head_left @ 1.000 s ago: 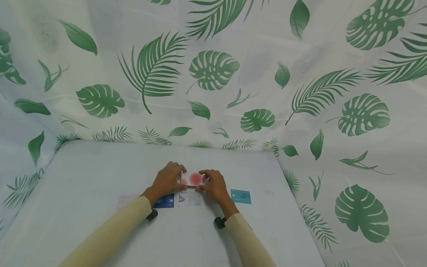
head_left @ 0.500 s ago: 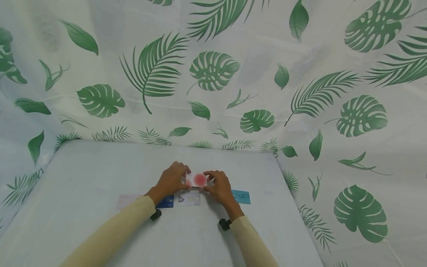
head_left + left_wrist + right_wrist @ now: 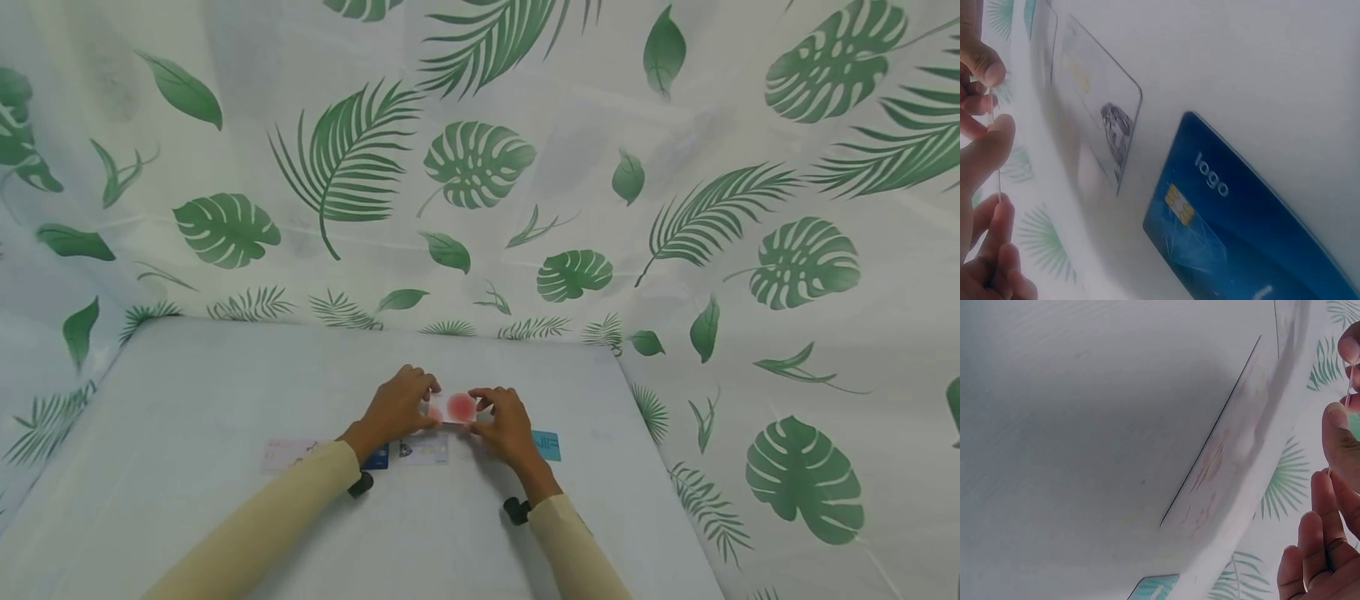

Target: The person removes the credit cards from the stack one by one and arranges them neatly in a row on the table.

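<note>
Between both hands, above the table, is a white card [image 3: 460, 408] with a large red round spot. My left hand [image 3: 399, 402] pinches its left end between thumb and fingers, and my right hand [image 3: 504, 425] pinches the right end the same way. From each wrist the card shows only as a thin edge [image 3: 999, 184]. Below lies a row of cards: a pale pink one [image 3: 287, 455], a dark blue one [image 3: 1210, 206] reading "logo", a whitish one with a silvery picture [image 3: 1100, 94], a pale one with pinkish marks [image 3: 1216, 450], and a teal one [image 3: 547, 446].
The cards lie on a white-covered table [image 3: 225, 375]. A white curtain [image 3: 480, 275] printed with green leaves closes in the back and sides. Black wrist cameras [image 3: 516, 510] sit under both wrists. The left forearm partly covers the pink and blue cards.
Both hands have shifted to the right together, carrying the white card with the red spot. The right hand and wrist now cover part of the teal card. The row of cards has stayed put.
</note>
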Demonstrator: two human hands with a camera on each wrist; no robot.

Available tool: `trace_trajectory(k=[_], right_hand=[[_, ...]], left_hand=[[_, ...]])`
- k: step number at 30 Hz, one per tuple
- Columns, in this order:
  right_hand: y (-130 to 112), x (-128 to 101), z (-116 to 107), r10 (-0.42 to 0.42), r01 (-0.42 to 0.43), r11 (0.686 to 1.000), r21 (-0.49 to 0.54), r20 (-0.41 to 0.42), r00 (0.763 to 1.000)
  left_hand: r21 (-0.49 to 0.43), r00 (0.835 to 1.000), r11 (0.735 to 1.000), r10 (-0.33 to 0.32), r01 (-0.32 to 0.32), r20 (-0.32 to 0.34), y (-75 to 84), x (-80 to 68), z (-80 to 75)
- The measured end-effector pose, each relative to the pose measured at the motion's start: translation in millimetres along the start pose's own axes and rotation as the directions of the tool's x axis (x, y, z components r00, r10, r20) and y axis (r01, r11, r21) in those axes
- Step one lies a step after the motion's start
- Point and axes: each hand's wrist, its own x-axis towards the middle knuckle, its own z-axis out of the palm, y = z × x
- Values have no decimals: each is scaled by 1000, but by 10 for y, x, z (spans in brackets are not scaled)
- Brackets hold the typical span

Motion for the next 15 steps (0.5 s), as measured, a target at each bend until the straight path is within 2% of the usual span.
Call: trace_trajectory(k=[15], right_hand=[[95, -116, -112, -13, 12, 1000, -17, -34, 999]], left_hand=[[5, 999, 999, 49, -49, -21, 147, 45, 50]])
